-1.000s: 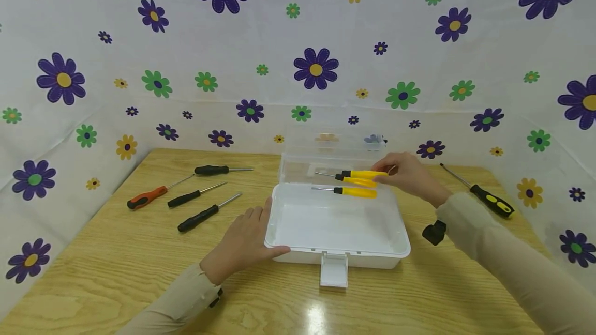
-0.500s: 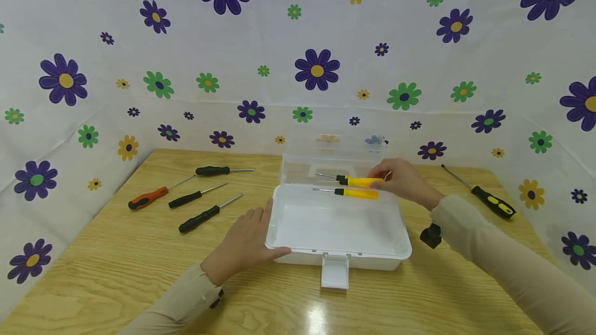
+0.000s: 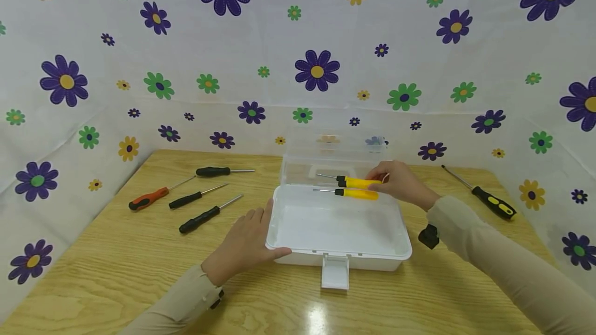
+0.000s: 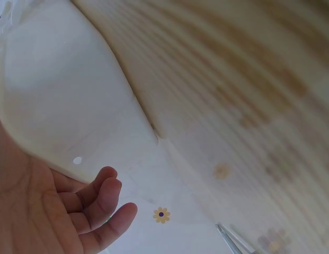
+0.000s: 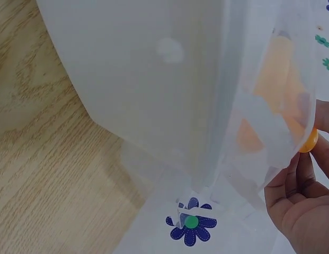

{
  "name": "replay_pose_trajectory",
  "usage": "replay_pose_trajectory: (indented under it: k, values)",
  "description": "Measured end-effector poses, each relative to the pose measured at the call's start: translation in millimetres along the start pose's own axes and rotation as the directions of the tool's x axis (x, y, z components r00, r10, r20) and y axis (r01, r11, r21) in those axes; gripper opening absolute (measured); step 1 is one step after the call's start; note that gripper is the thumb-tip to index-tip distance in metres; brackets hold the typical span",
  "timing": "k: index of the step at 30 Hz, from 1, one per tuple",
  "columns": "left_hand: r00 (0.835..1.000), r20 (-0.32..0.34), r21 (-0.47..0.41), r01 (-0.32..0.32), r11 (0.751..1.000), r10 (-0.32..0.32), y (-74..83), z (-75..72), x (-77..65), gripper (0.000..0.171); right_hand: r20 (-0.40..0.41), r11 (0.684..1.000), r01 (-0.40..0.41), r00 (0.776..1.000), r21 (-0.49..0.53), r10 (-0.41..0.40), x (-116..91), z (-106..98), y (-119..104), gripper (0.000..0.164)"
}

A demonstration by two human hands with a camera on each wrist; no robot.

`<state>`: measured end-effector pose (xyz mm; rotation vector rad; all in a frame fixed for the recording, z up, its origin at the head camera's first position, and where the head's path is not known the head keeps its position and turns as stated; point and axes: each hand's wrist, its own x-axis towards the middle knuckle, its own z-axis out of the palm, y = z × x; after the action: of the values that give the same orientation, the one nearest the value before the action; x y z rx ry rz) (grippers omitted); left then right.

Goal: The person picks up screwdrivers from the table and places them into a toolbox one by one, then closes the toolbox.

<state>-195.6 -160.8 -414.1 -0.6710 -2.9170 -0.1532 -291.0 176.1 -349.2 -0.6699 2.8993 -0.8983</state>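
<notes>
An open white plastic toolbox [image 3: 340,221] with a clear lid [image 3: 298,169] tilted back stands mid-table. My left hand [image 3: 244,242] rests along its left side, fingers extended against the wall and thumb by the front rim. At the back right, my right hand [image 3: 402,182] pinches the handle end of a yellow-handled screwdriver [image 3: 358,183], whose shaft points left. A second dark collar and shaft overlap it there. Just below lies another yellow-handled screwdriver [image 3: 358,194], by the back rim. The right wrist view shows yellow handles [image 5: 273,69] through the translucent lid.
To the left lie black screwdrivers [image 3: 200,219] and an orange-and-black screwdriver [image 3: 149,198] on the wooden table [image 3: 116,273]. A black-and-yellow screwdriver [image 3: 492,202] lies at the far right. An unfastened latch [image 3: 335,273] hangs at the box front. Behind is a flowered cloth [image 3: 261,40].
My right hand has shifted slightly down and left, lowering the upper yellow-handled screwdriver until it overlaps the one beneath. The left hand stays on the box.
</notes>
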Motion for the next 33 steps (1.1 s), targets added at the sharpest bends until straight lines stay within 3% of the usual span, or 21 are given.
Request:
replay_pose_trajectory:
  k: [17,33]
  values:
    - [1.000,0.001,0.004,0.000,1.000,0.000,-0.6,0.1,0.3,0.112,0.031,0.998,0.047,0.998,-0.031,-0.046,-0.4,2.5,1.2,0.021]
    - [1.000,0.004,0.003,0.001,1.000,-0.001,-0.8,0.3,0.5,0.112,0.057,0.998,0.044,0.998,-0.045,-0.041,0.2,2.5,2.2,0.020]
